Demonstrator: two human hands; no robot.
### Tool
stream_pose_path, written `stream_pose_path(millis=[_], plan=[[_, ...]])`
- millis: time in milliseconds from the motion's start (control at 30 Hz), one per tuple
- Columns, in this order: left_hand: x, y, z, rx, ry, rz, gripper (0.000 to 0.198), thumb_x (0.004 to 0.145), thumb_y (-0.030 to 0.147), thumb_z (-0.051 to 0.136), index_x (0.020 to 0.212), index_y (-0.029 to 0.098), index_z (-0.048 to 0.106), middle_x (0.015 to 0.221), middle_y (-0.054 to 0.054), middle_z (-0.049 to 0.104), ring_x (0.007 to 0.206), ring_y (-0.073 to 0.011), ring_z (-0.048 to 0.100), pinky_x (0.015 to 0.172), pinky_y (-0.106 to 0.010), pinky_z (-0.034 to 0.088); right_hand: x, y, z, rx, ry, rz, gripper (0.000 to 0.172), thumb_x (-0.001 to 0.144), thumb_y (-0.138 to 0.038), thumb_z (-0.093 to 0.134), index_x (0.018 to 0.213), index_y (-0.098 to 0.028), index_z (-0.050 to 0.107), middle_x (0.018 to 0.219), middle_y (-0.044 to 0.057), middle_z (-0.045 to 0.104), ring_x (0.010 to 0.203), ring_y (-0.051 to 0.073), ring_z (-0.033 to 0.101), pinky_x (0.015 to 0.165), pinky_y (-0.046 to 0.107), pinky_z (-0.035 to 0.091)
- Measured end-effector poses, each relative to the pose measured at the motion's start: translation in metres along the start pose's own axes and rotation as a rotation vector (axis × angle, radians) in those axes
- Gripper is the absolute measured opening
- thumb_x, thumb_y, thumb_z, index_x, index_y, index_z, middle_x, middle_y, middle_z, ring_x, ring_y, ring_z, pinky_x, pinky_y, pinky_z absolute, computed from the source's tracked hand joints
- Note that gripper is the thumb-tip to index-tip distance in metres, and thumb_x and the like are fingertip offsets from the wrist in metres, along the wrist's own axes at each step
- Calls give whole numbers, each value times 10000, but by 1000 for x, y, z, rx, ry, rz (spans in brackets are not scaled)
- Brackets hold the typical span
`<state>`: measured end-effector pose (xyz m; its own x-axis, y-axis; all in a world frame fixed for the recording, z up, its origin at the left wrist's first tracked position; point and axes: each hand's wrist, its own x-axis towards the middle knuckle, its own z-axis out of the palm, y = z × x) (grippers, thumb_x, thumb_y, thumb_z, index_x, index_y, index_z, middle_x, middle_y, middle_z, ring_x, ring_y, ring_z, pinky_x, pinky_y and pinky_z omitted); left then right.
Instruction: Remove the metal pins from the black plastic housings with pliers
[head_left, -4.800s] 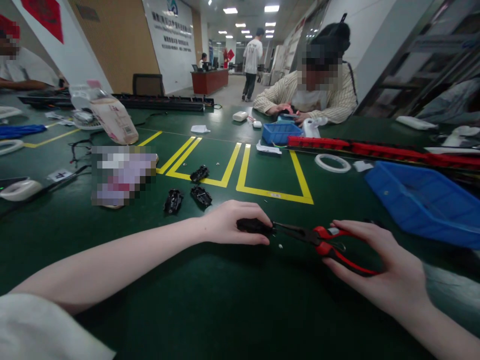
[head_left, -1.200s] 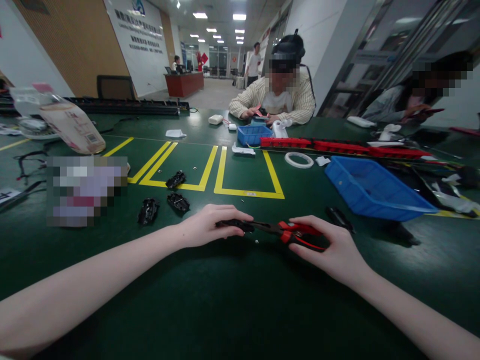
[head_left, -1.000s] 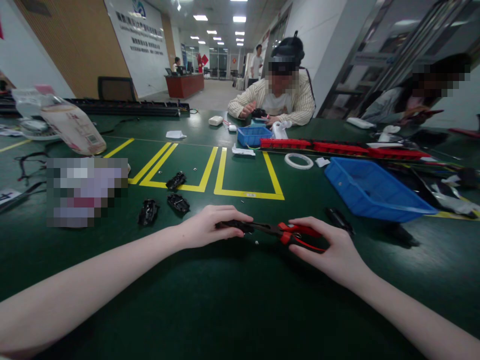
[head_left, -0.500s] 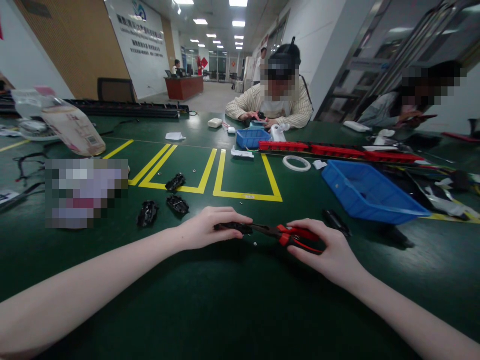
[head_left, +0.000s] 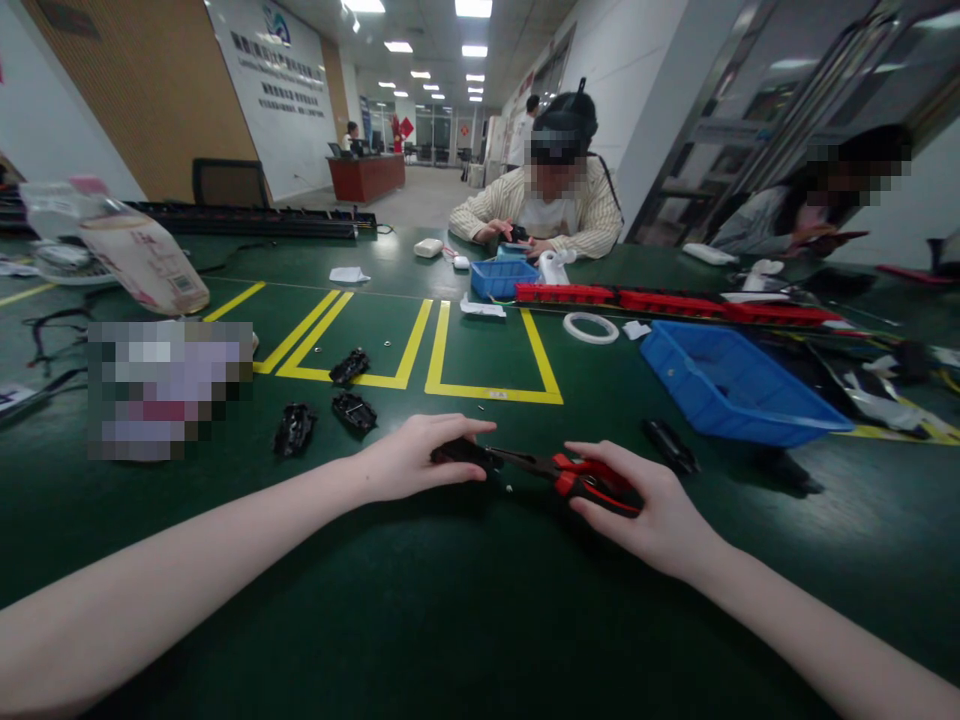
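My left hand (head_left: pixel 416 458) rests on the green table (head_left: pixel 450 620) with its fingers closed over a small black plastic part (head_left: pixel 459 453). My right hand (head_left: pixel 645 510) grips the red handles of long-nose pliers (head_left: pixel 570 472). The pliers' dark jaws reach left and meet the black part under my left fingers. A tiny pale speck (head_left: pixel 509 489) lies on the table just below the jaws. Three similar black parts (head_left: pixel 354 411) lie to the left, near the yellow floor-tape lines (head_left: pixel 487 392).
A large blue bin (head_left: pixel 731 385) stands at the right, with a black piece (head_left: pixel 670 446) in front of it. A small blue bin (head_left: pixel 501 278), red strips (head_left: pixel 675 298) and a white tape ring (head_left: pixel 591 327) lie further back. Two people sit across the table.
My right hand has squeezed the plier handles closer together and shifted slightly left. My left hand keeps the black part in place. The view has tilted down a little.
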<state>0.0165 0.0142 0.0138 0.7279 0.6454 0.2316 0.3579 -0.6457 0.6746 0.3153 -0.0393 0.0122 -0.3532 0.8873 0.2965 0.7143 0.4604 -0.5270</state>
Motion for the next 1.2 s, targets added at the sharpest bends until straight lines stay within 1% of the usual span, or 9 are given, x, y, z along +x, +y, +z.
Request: stream_pose_path(millis=[67,167,267,433,600,700,833,1033,1200], plan=[[1,0,1,23,-15,-32,501,892,405,626,1339,205,519,1086,-80,651,940,-198,629,770,-310,501,0,1,-1,-45,-39,-27,438,796,-418,647,1186,-222,608,1048,82,686,887,231,678,762,391,575],[3,1,2,43,-54,-44,453,874,444,638,1244,186,594,1062,-78,657,895,-190,632,726,-291,490,2,1,-4,-112,-94,-35,422,756,-449,694,1104,-218,624,1039,80,686,906,236,678,786,393,578],[4,3,4,63,-56,-77,399,872,458,633,1163,186,628,1053,-64,678,909,-197,638,739,-296,480,3,0,-5,-145,-102,-37,396,774,-443,676,1088,-213,607,1031,79,682,890,226,678,766,377,579],[5,6,7,131,-76,-187,401,868,559,585,1024,196,655,877,-24,693,745,-183,631,623,-268,415,1,2,-2,-183,-111,-71,376,809,-425,633,1110,-210,572,1027,83,670,870,217,668,738,372,567],[5,6,4,129,-116,-187,410,895,573,533,983,193,660,803,-12,676,679,-162,598,589,-250,349,0,1,-2,-177,-117,-80,363,818,-414,620,1110,-207,563,1029,82,666,866,213,667,733,366,563],[5,5,3,125,-128,-166,383,909,543,530,998,194,660,814,-8,675,688,-157,592,610,-250,347,1,-1,-3,-154,-104,-84,346,811,-395,627,1097,-208,572,1034,81,669,878,213,668,758,369,562],[5,2,4,93,-120,-149,342,913,501,544,1035,199,649,893,-13,679,776,-174,605,669,-262,379,2,-2,-3,-125,-97,-75,344,797,-384,649,1085,-209,579,1038,77,670,887,209,665,772,368,559],[1,-1,4,27,-16,-53,336,926,439,545,1172,229,638,1077,-53,583,964,-202,582,827,-318,461,3,-4,-4,-89,-103,-33,347,799,-398,654,1078,-203,585,1051,83,665,891,209,658,777,368,555],[-2,-2,9,159,12,2,351,940,405,537,1249,255,605,1149,-59,544,1035,-212,566,913,-368,474,2,-8,-4,-98,-89,-21,332,784,-392,669,1053,-209,602,1029,74,672,886,215,660,774,369,549]])
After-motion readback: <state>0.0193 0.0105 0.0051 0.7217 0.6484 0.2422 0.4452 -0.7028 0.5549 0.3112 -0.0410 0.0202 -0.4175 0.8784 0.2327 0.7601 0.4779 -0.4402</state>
